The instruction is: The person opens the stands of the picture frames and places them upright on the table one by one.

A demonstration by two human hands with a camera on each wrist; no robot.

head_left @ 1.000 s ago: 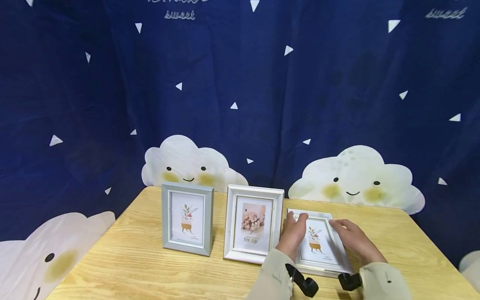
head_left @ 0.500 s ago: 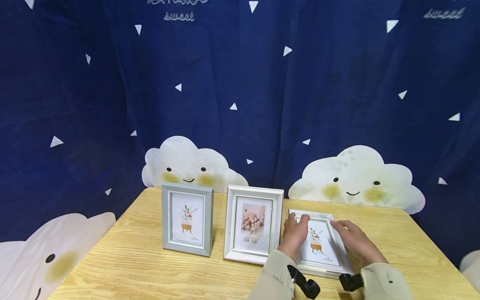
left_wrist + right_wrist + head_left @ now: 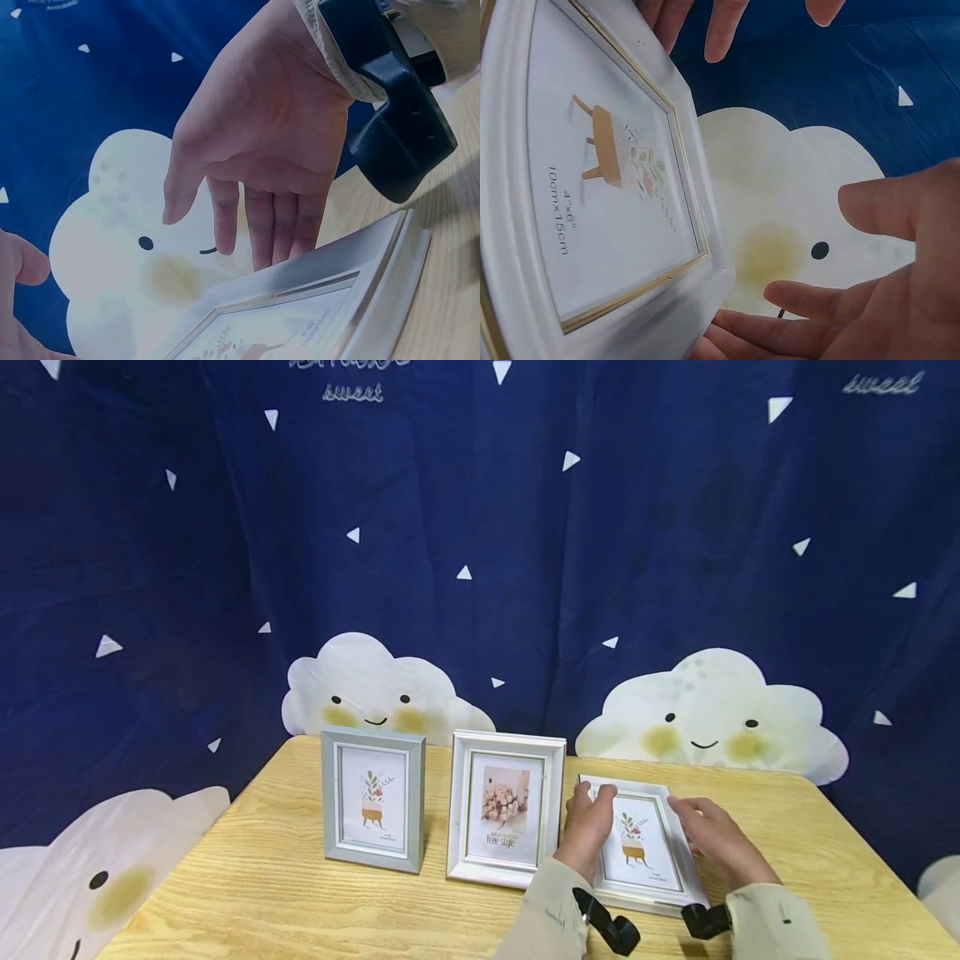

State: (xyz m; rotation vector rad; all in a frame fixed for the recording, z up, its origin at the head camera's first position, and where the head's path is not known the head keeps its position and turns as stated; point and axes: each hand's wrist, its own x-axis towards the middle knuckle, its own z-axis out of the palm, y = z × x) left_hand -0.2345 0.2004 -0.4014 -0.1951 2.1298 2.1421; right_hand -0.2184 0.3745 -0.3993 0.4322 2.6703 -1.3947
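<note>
A white picture frame (image 3: 641,839) with a potted-plant print lies face up at the table's right side, its far edge away from me. My left hand (image 3: 587,827) is at its left edge, thumb and index finger apart near the top left corner. My right hand (image 3: 723,843) stands along the right edge, fingers straight and thumb raised. In the left wrist view the right hand (image 3: 262,127) hangs with straight fingers behind the frame (image 3: 315,277). The right wrist view has the left hand's fingers (image 3: 724,26) straight above the frame, while the right hand (image 3: 870,300) lies beside it.
To the left, a white upright frame (image 3: 461,810) with a flower photo stands close to my left hand. Further left is a grey-green upright frame (image 3: 330,802). The wooden table (image 3: 285,893) meets a dark blue cloth (image 3: 450,485) with clouds behind it.
My right thumb has drawn slightly away from the right edge of the frame. Otherwise the hands and the frames have hardly moved.
</note>
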